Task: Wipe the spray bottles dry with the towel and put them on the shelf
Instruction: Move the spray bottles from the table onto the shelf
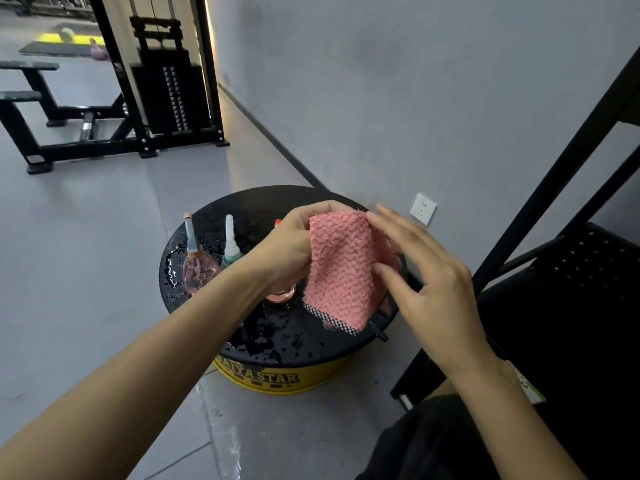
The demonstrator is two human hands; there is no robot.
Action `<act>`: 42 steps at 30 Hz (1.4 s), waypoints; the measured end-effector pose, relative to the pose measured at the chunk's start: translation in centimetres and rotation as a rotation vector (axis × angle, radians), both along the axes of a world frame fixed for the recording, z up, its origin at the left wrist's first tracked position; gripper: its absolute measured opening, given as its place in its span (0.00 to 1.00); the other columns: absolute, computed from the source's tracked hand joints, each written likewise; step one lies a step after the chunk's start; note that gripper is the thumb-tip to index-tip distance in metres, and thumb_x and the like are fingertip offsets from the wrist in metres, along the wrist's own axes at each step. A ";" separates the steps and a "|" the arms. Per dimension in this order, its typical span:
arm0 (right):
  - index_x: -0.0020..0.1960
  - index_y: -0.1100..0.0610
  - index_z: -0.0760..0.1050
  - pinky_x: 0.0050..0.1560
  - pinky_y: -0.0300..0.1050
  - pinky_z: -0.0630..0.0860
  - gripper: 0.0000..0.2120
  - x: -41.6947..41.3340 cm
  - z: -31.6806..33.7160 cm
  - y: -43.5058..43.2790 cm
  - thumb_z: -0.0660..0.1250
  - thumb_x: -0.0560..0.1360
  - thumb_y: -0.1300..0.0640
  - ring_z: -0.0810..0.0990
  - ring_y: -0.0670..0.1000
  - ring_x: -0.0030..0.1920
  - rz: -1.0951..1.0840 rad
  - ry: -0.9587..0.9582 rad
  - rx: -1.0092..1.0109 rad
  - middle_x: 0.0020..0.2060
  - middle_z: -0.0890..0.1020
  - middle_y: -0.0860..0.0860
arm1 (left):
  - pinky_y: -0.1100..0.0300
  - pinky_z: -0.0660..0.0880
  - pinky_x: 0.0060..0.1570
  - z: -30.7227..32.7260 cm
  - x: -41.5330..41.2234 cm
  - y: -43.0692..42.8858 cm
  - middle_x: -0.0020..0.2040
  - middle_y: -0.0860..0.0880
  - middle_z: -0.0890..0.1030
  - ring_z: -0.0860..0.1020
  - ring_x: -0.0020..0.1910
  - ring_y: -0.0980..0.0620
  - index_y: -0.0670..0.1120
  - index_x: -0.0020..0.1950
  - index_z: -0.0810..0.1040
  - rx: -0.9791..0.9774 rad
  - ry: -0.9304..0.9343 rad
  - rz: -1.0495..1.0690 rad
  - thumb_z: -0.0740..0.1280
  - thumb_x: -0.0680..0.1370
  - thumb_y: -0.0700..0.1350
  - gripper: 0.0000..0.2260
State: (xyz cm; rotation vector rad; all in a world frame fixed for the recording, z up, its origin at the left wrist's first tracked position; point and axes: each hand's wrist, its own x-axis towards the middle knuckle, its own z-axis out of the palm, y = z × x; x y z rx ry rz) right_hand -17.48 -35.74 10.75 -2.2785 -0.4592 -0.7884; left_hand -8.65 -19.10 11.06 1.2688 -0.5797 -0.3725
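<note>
A black shelf (571, 271) stands at right, beside a round, wet black table (277, 341). Above the table, the left hand (287, 247) grips a pink towel (343, 268) by its top. The right hand (433, 271), fingers straight, touches the towel's side. A pink bottle (199, 268) and a green bottle (229, 251) stand on the table, left of the hands.

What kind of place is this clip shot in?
Most likely a gym: a weight-stack machine, a black bench left of it, and a mat farther back.
</note>
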 end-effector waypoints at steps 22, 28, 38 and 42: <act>0.73 0.47 0.66 0.45 0.22 0.71 0.35 3.1 -3.9 -3.0 0.76 0.70 0.59 0.77 0.40 0.39 -0.092 0.422 -0.002 0.50 0.80 0.39 | 0.61 0.79 0.45 -4.7 3.7 0.4 0.46 0.49 0.84 0.82 0.46 0.53 0.43 0.56 0.80 0.190 0.140 -0.260 0.60 0.76 0.32 0.14; 0.70 0.47 0.71 0.57 0.53 0.76 0.29 4.7 -6.4 -4.8 0.74 0.71 0.60 0.79 0.47 0.45 -0.192 0.465 -0.078 0.42 0.82 0.42 | 0.59 0.80 0.46 -7.3 5.9 -1.0 0.50 0.44 0.82 0.81 0.46 0.50 0.42 0.59 0.78 0.333 0.116 -0.237 0.59 0.78 0.28 0.16; 0.62 0.51 0.79 0.53 0.45 0.79 0.19 11.0 -11.1 -9.4 0.71 0.73 0.64 0.84 0.51 0.48 -0.378 0.463 0.058 0.47 0.86 0.49 | 0.61 0.77 0.39 -12.4 10.3 -6.2 0.41 0.50 0.84 0.81 0.38 0.57 0.44 0.51 0.84 0.734 -0.173 0.111 0.61 0.75 0.29 0.16; 0.59 0.53 0.80 0.55 0.50 0.78 0.18 14.7 -12.6 -11.0 0.69 0.72 0.66 0.83 0.56 0.47 -0.500 0.400 0.104 0.47 0.86 0.53 | 0.68 0.76 0.36 -14.4 12.0 -10.3 0.39 0.55 0.81 0.80 0.38 0.62 0.46 0.51 0.84 0.728 -0.172 0.233 0.59 0.76 0.32 0.16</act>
